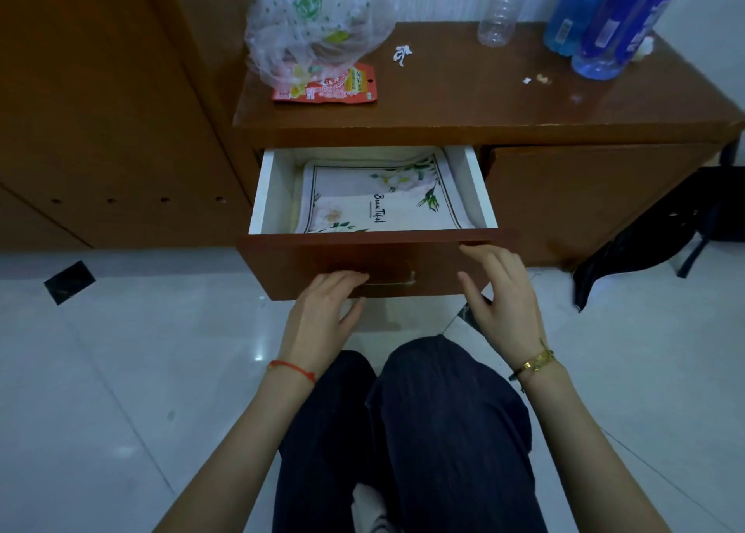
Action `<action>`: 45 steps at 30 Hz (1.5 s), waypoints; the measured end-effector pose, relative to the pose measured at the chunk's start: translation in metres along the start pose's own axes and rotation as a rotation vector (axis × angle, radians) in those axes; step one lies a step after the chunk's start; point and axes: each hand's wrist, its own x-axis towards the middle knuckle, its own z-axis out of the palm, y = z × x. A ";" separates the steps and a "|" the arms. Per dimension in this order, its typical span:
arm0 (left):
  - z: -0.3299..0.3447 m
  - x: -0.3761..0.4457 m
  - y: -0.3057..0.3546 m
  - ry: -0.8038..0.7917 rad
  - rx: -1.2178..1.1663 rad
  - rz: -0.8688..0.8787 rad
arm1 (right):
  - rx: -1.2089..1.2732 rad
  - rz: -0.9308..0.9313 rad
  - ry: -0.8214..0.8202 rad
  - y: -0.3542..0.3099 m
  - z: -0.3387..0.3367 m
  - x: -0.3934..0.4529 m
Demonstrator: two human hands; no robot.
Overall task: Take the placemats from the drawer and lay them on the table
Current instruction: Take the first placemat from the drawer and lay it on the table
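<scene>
The wooden drawer [306, 262] of a low table [463, 101] stands pulled out, white inside. In it lie pale placemats [363, 202] with a dark border, white flowers and script lettering; the top one hides those beneath. My left hand [322, 311] is at the drawer's front by the metal handle [389, 284], fingers bent over its left end. My right hand [500, 290] hovers beside the drawer's front right corner with fingers relaxed, holding nothing.
On the tabletop sit a plastic bag [314, 24] over a red snack packet [354, 87], a clear bottle [500, 8], blue bottles [604, 20] and paper scraps [402, 55]. A dark bag [661, 226] leans at the table's right. Brown cabinet [100, 109] stands left; my knees lie below.
</scene>
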 end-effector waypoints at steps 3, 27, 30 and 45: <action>-0.024 0.006 0.008 0.153 0.040 0.046 | -0.024 -0.002 0.057 -0.002 -0.004 0.003; -0.050 0.036 -0.008 0.129 0.193 -0.132 | 0.006 0.031 0.032 -0.001 -0.015 0.033; -0.052 0.051 -0.005 0.138 0.109 -0.170 | 0.086 0.093 0.054 -0.002 -0.017 0.051; -0.052 0.137 -0.035 -0.359 0.028 -0.826 | 0.082 0.558 -0.426 -0.025 -0.001 0.142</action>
